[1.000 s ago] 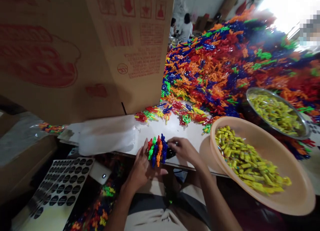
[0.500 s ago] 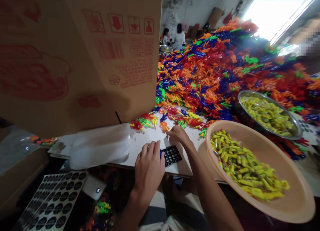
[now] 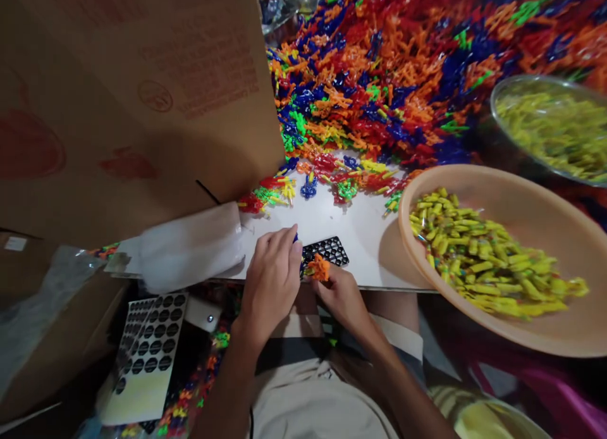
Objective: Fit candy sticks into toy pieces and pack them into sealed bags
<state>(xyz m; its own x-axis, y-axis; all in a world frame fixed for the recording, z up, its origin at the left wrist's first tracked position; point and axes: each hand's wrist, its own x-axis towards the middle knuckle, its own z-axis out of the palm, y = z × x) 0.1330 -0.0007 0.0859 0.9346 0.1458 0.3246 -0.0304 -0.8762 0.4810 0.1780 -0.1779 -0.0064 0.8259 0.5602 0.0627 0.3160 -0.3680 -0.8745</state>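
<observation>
Pinched a small orange toy piece [image 3: 318, 268] with the right hand [image 3: 344, 300], low in the middle of the frame, right at the near edge of a black grid tray [image 3: 331, 250]. Laid the left hand [image 3: 270, 281] over the left end of that tray, fingers bent down, with a bit of blue peeking out by the fingertips. Could not tell if anything was gripped under there.

Kept the tray very close to the front edge of the white worktop [image 3: 353, 227]. Could slide off onto the lap with one hard push. Could drop the orange piece too, since only fingertips held it, and lose it down among the loose bits on the floor at the lower left.

Could bump the big peach bowl [image 3: 531, 338] at the right with an elbow. Hung partly over the worktop edge, so might tip and spill the yellow pieces [image 3: 474, 262].

Could also get more pieces rolling down from the huge colourful pile [image 3: 403, 66] at the top of the frame and mixing onto the tray.
</observation>
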